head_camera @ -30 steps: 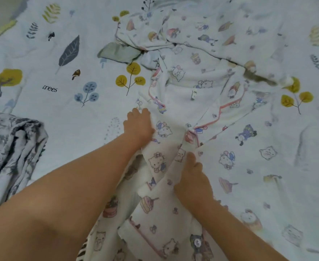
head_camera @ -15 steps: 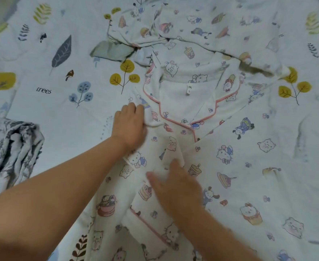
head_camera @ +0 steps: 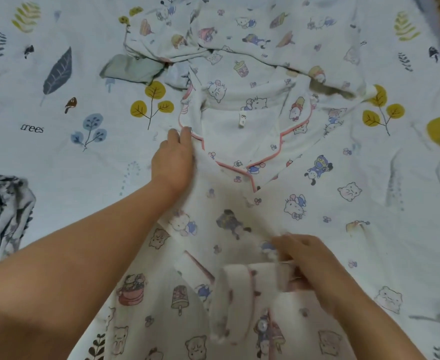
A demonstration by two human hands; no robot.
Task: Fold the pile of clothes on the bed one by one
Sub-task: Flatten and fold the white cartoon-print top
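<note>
Head view: pyjama top smoothed flat before the first fold

Head view shows a bed under a leaf-print sheet, with a cartoon-print pyjama top spread front-up across it, collar away from the person. More cartoon-print cloth lies bunched beyond the collar; a dark floral garment sits crumpled well out to the left of both hands.

The left hand lies flat, fingers straight, pressing the shoulder just beside the pink-piped collar. The right hand, blurred, has its fingers curled round the front placket, lifted off the bed near a button; that grip looks clamped on the cloth.

The step in hand appears to be squaring up the front opening. To do it well, the pinned shoulder should hold firm while the placket is drawn towards the hem and laid straight down the middle, so no crease is trapped beneath. The body of the top lies between the two grips and runs out to the right of them.
</note>
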